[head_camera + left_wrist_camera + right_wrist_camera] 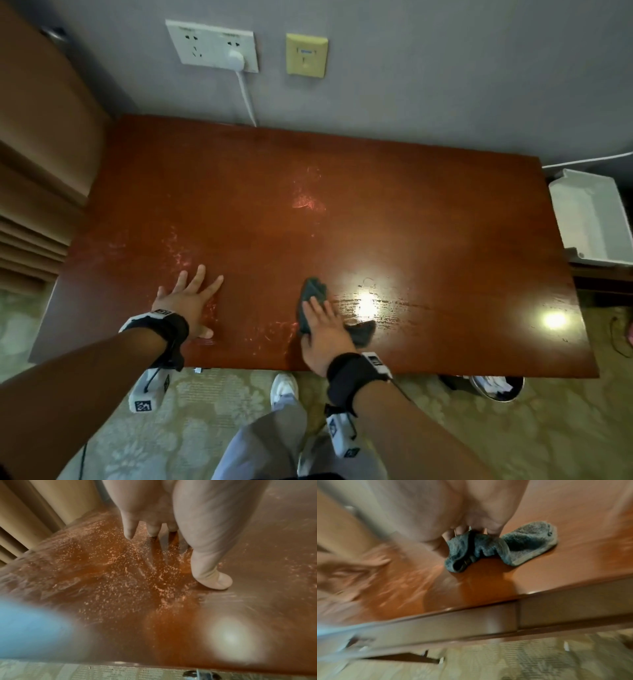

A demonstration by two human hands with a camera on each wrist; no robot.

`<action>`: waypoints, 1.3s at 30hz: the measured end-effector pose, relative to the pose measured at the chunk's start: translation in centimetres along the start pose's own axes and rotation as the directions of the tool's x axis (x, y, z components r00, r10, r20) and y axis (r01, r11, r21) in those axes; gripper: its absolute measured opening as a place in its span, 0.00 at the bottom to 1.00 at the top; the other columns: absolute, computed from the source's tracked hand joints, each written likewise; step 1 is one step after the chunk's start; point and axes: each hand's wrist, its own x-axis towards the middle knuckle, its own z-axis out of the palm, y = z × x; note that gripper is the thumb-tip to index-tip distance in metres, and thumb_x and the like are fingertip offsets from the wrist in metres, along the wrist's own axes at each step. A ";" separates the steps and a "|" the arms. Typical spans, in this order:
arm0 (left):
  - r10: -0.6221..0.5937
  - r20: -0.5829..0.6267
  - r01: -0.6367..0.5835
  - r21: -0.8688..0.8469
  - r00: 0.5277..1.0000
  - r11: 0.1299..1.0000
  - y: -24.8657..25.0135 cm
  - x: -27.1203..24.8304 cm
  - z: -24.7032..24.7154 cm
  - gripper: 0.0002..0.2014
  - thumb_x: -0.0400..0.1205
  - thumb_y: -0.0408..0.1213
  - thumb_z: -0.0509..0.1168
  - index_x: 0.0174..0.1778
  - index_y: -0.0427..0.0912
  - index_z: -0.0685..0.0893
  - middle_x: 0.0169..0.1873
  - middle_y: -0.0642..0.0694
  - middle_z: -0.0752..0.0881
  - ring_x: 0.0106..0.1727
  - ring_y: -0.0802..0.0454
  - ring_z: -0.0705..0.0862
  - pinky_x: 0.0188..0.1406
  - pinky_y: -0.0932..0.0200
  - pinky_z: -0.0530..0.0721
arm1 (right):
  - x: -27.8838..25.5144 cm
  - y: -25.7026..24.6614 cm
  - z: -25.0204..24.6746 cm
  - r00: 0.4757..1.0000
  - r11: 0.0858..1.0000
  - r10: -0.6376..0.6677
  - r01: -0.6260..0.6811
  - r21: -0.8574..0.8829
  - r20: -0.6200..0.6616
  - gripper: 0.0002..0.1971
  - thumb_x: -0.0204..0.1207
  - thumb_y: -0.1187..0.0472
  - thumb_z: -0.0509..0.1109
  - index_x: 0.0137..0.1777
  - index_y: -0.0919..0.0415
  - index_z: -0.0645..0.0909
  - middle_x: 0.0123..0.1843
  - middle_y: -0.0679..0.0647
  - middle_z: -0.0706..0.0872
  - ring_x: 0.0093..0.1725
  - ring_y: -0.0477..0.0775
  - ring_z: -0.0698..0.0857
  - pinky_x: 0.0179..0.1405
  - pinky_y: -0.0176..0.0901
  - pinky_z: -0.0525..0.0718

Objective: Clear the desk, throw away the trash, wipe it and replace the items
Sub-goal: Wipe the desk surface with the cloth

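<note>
At the near edge of a red-brown desk (411,222), a person's right hand (323,330) presses flat, fingers extended, on a dark grey cloth (313,289) beside wet streaks (394,303), while the left hand (186,301) rests palm-down nearby, fingers spread, holding nothing

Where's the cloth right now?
Head view: the dark cloth lies on the desk near its front edge, about mid-width, under the right hand.
</note>
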 end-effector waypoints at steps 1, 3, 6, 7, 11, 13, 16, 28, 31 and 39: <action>-0.003 -0.001 0.003 0.001 1.000 1.000 0.0 0.1 0.0 0.59 0.74 0.58 0.75 0.81 0.68 0.30 0.82 0.51 0.25 0.85 0.40 0.35 0.82 0.29 0.51 | 0.2 -1.5 1.0 0.998 0.998 -0.063 0.064 -0.030 0.029 0.34 0.85 0.54 0.52 0.88 0.50 0.42 0.88 0.47 0.39 0.87 0.57 0.39 0.85 0.57 0.42; -0.010 0.003 0.010 0.003 1.000 1.000 0.0 0.3 0.0 0.59 0.73 0.58 0.75 0.81 0.68 0.30 0.82 0.52 0.25 0.85 0.41 0.35 0.82 0.29 0.51 | 0.7 -3.6 2.7 0.987 0.987 -0.142 0.147 -0.064 0.081 0.32 0.86 0.53 0.50 0.88 0.50 0.43 0.88 0.46 0.40 0.87 0.55 0.39 0.85 0.56 0.41; -0.021 0.008 0.021 0.001 1.000 1.000 0.0 0.4 0.0 0.59 0.73 0.58 0.75 0.81 0.69 0.30 0.82 0.52 0.25 0.86 0.41 0.36 0.82 0.30 0.53 | 1.6 -3.9 3.2 0.976 0.981 -0.163 0.176 -0.085 0.142 0.33 0.86 0.61 0.53 0.87 0.49 0.42 0.88 0.43 0.39 0.87 0.52 0.39 0.85 0.53 0.42; -0.022 0.011 0.022 -0.001 1.000 1.000 0.0 0.4 0.0 0.59 0.73 0.57 0.75 0.81 0.69 0.31 0.82 0.52 0.25 0.86 0.41 0.36 0.82 0.30 0.53 | 1.7 -3.4 2.7 0.973 0.980 -0.158 0.176 -0.094 0.167 0.36 0.85 0.64 0.55 0.87 0.49 0.42 0.88 0.42 0.39 0.87 0.51 0.39 0.84 0.51 0.44; -0.023 0.000 0.023 -0.003 1.000 1.000 0.0 0.0 0.1 0.58 0.73 0.57 0.75 0.81 0.69 0.31 0.82 0.53 0.26 0.86 0.42 0.36 0.81 0.30 0.53 | 0.5 1.6 0.1 0.997 0.996 -0.056 0.060 -0.067 0.061 0.39 0.81 0.71 0.56 0.87 0.50 0.44 0.88 0.42 0.43 0.87 0.50 0.44 0.83 0.44 0.47; -0.017 -0.017 0.017 -0.005 1.000 1.000 0.0 -0.1 0.2 0.58 0.73 0.57 0.75 0.81 0.70 0.31 0.82 0.53 0.26 0.86 0.42 0.36 0.81 0.30 0.54 | -1.3 5.7 -1.4 0.997 0.997 0.070 -0.069 0.045 -0.031 0.38 0.83 0.71 0.56 0.87 0.48 0.46 0.88 0.43 0.46 0.86 0.51 0.52 0.83 0.44 0.53; -0.015 -0.032 0.014 -0.008 0.999 1.000 0.1 -0.1 0.3 0.58 0.73 0.56 0.75 0.81 0.70 0.31 0.82 0.53 0.25 0.86 0.43 0.36 0.81 0.30 0.55 | -3.8 12.7 -4.2 0.944 0.949 0.294 -0.270 0.160 -0.148 0.38 0.82 0.73 0.59 0.87 0.46 0.53 0.87 0.47 0.56 0.77 0.54 0.74 0.71 0.40 0.74; 0.004 -0.009 -0.004 0.024 1.000 1.000 -0.3 0.4 0.4 0.59 0.73 0.59 0.75 0.81 0.67 0.30 0.82 0.51 0.26 0.86 0.40 0.35 0.82 0.30 0.52 | -3.0 10.0 -3.5 0.922 0.933 0.358 -0.347 0.092 -0.148 0.44 0.76 0.78 0.61 0.87 0.48 0.50 0.88 0.49 0.47 0.82 0.59 0.66 0.72 0.47 0.76; 0.009 -0.007 -0.009 0.020 1.000 1.000 -0.4 0.5 0.5 0.59 0.73 0.58 0.75 0.82 0.67 0.30 0.82 0.50 0.26 0.85 0.39 0.35 0.82 0.30 0.52 | -2.0 3.3 0.4 0.960 0.969 0.245 -0.237 0.067 -0.134 0.47 0.75 0.80 0.62 0.87 0.46 0.46 0.88 0.43 0.42 0.85 0.54 0.57 0.76 0.47 0.75; 0.048 -0.011 -0.049 -0.014 0.999 0.999 -0.5 0.5 0.4 0.60 0.74 0.55 0.76 0.83 0.64 0.31 0.82 0.47 0.26 0.85 0.36 0.35 0.82 0.31 0.54 | -0.3 -5.9 5.8 0.999 0.999 0.025 -0.023 0.049 -0.030 0.47 0.77 0.82 0.55 0.87 0.46 0.42 0.87 0.37 0.37 0.86 0.47 0.38 0.71 0.41 0.75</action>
